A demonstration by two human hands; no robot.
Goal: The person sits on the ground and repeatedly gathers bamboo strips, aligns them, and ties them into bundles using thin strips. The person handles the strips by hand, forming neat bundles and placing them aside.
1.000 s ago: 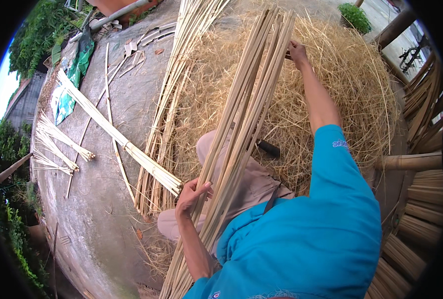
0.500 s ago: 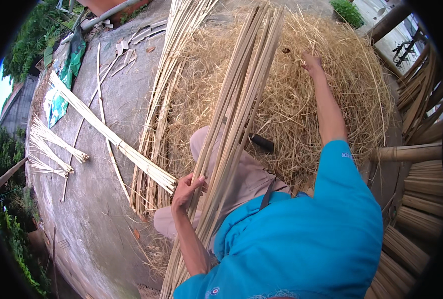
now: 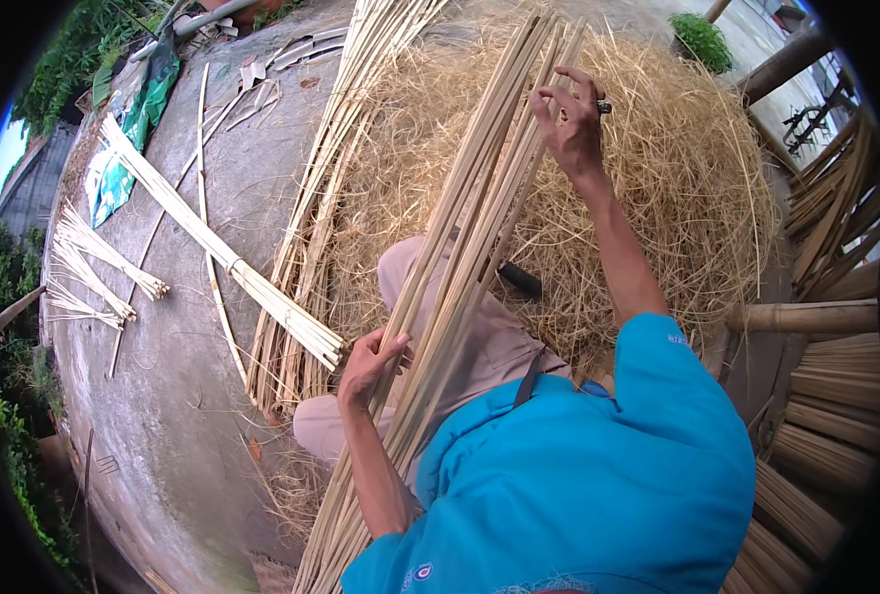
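A long bundle of split bamboo strips [image 3: 447, 297] lies slantwise across my lap, its far end splitting into two groups. My left hand [image 3: 365, 368] is wrapped round the bundle's left edge near my knee, thumb on top. My right hand [image 3: 575, 129] is raised beside the bundle's far end, fingers bent and apart, with nothing visible between them; whether the fingertips touch the strips I cannot tell. Something dark and ring-like shows at its outer side. Beneath and beyond lies a broad heap of pale, curly bamboo shavings [image 3: 687, 188].
A tied bundle of pale sticks [image 3: 252, 277] and loose long strips [image 3: 311, 208] lie left of my knee. Farther left are small stick bundles [image 3: 103, 257] and a green-and-white plastic sheet [image 3: 128, 168]. A dark cylinder [image 3: 520, 280] rests by my leg. Bamboo poles [image 3: 806, 317] and strips stand right.
My right hand has come from over the shavings, left and toward the far end of the strips. My left hand keeps its hold on the bamboo bundle.
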